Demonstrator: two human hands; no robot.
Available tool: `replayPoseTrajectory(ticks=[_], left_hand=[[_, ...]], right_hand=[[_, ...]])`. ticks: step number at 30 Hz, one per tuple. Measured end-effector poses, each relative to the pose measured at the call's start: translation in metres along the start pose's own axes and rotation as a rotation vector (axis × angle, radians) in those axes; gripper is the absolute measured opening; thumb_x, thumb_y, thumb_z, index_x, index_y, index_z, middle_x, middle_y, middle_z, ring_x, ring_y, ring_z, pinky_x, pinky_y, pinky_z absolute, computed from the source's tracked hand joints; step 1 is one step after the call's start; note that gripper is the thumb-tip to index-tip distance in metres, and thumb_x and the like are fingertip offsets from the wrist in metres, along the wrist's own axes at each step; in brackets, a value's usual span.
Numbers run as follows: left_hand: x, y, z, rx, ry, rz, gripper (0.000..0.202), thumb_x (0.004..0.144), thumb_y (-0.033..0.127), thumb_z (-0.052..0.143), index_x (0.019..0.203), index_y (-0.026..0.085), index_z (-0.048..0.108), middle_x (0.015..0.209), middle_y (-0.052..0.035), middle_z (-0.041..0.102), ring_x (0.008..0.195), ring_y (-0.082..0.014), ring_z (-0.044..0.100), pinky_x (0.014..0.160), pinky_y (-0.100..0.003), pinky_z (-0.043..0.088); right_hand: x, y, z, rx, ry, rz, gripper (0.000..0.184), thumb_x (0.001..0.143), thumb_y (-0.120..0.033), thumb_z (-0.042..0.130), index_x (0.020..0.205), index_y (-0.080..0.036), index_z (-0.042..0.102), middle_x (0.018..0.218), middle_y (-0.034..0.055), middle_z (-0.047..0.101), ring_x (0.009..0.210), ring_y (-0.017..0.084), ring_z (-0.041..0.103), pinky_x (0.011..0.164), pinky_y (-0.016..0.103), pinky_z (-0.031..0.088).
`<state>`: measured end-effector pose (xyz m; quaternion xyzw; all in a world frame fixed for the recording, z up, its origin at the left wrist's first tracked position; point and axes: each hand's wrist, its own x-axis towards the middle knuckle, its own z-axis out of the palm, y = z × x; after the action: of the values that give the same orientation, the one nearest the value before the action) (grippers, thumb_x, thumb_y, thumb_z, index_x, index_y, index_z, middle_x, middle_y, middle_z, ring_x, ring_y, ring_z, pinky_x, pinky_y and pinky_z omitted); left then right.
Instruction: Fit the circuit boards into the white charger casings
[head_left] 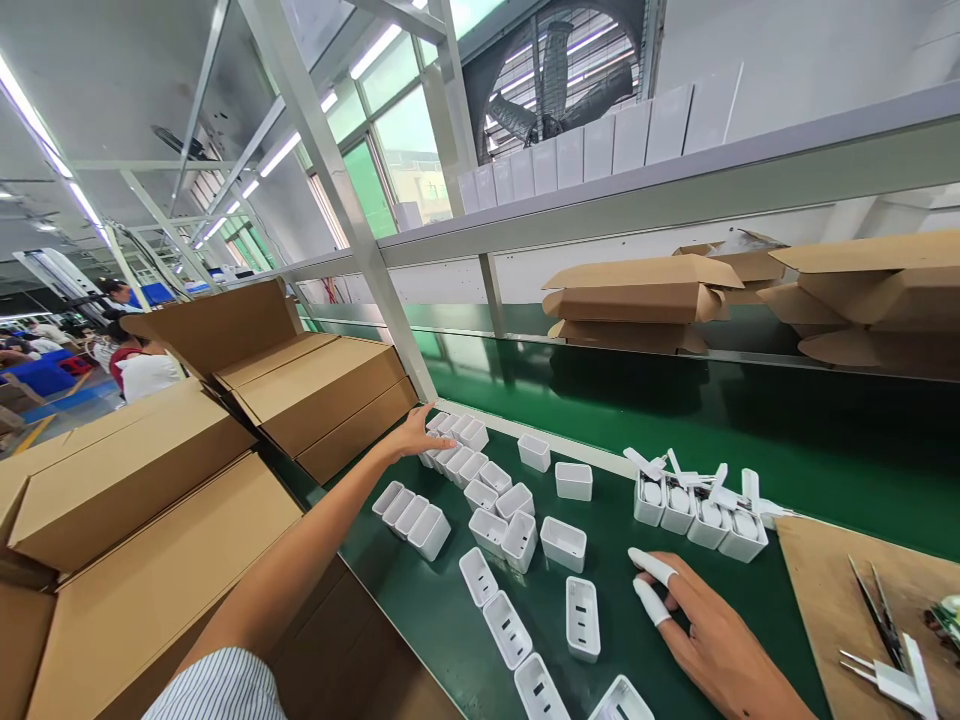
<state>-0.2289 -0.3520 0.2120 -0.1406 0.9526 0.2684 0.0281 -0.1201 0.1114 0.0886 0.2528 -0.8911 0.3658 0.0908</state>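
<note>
My left hand (416, 436) reaches out over the far rows of small white plastic cases (471, 467), thumb and forefinger apart. Its other fingers are partly hidden, and I cannot tell whether it touches a case. White covers sit on the thumb and forefinger of my right hand (694, 625), which hovers low over the green tabletop (420, 625) with fingers apart and nothing in them. To its left stands an open white case (583, 617) with slots in its floor. Beyond it is a row of filled white cases (709, 512) with white parts sticking out.
Cardboard boxes (322, 390) line the left side. On the right, a brown board (870, 590) carries tweezers (881, 615) and a white two-pronged part (892, 680). A metal post (360, 230) rises behind the cases. Flattened cartons (637, 290) lie across the green belt (675, 400).
</note>
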Motion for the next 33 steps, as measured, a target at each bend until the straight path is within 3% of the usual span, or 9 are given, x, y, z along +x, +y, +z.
replayPoseTrajectory(ticks=[6,13,18,22,27,30,33], left_hand=[[-0.01,-0.012,0.016,-0.048,0.011,-0.058,0.117,0.067,0.057,0.09,0.162,0.02,0.03,0.171,-0.0221,0.027,0.156,-0.0376,0.036,0.121,-0.045,0.041],[-0.001,-0.017,0.014,-0.057,0.027,-0.059,0.104,0.073,0.047,0.086,0.159,0.023,0.034,0.171,-0.0196,0.03,0.154,-0.0355,0.039,0.12,-0.045,0.041],[0.003,-0.016,0.013,-0.013,0.047,-0.017,0.095,0.077,0.054,0.081,0.156,0.021,0.041,0.167,-0.0195,0.038,0.149,-0.0353,0.048,0.114,-0.041,0.047],[0.011,-0.001,0.012,0.064,0.089,0.053,0.087,0.081,0.064,0.074,0.152,0.021,0.048,0.164,-0.0169,0.043,0.149,-0.0353,0.047,0.118,-0.042,0.042],[0.021,0.034,0.024,0.179,0.105,0.113,0.074,0.087,0.069,0.068,0.147,0.026,0.056,0.165,-0.0142,0.042,0.154,-0.0398,0.035,0.123,-0.057,0.033],[0.025,0.052,0.033,0.238,0.082,0.121,0.059,0.094,0.058,0.067,0.14,0.022,0.061,0.159,-0.0145,0.048,0.148,-0.0378,0.044,0.119,-0.062,0.037],[0.027,0.061,0.036,0.292,0.051,0.106,0.042,0.099,0.045,0.066,0.131,0.018,0.064,0.144,-0.0116,0.06,0.132,-0.0316,0.058,0.112,-0.058,0.047]], right_hand=[[0.004,0.0,0.003,0.028,0.033,0.0,0.032,0.098,-0.036,0.044,0.121,-0.03,0.065,0.112,0.0054,0.077,0.064,0.017,0.07,0.052,0.026,0.058],[0.007,0.0,0.001,0.013,0.021,-0.006,0.032,0.091,-0.028,0.043,0.114,-0.031,0.066,0.108,0.0044,0.077,0.05,0.016,0.06,0.042,0.028,0.05],[0.002,-0.006,0.004,0.033,0.037,0.041,0.037,0.092,-0.024,0.042,0.121,-0.03,0.064,0.115,0.0054,0.076,0.063,0.017,0.065,0.055,0.029,0.057],[0.0,-0.005,0.005,0.042,0.041,0.05,0.038,0.092,-0.023,0.043,0.123,-0.028,0.064,0.119,0.0066,0.074,0.068,0.018,0.067,0.063,0.029,0.06],[0.003,-0.001,-0.001,0.052,-0.031,0.033,0.033,0.093,-0.026,0.046,0.119,-0.029,0.066,0.118,0.0054,0.075,0.066,0.017,0.068,0.06,0.027,0.061],[0.006,-0.006,-0.004,0.038,0.004,0.018,0.03,0.094,-0.03,0.044,0.114,-0.029,0.067,0.109,0.0054,0.077,0.059,0.017,0.066,0.051,0.026,0.057],[0.009,-0.013,-0.006,0.015,0.023,-0.006,0.028,0.095,-0.031,0.044,0.109,-0.03,0.068,0.106,0.005,0.078,0.055,0.016,0.065,0.047,0.025,0.056]])
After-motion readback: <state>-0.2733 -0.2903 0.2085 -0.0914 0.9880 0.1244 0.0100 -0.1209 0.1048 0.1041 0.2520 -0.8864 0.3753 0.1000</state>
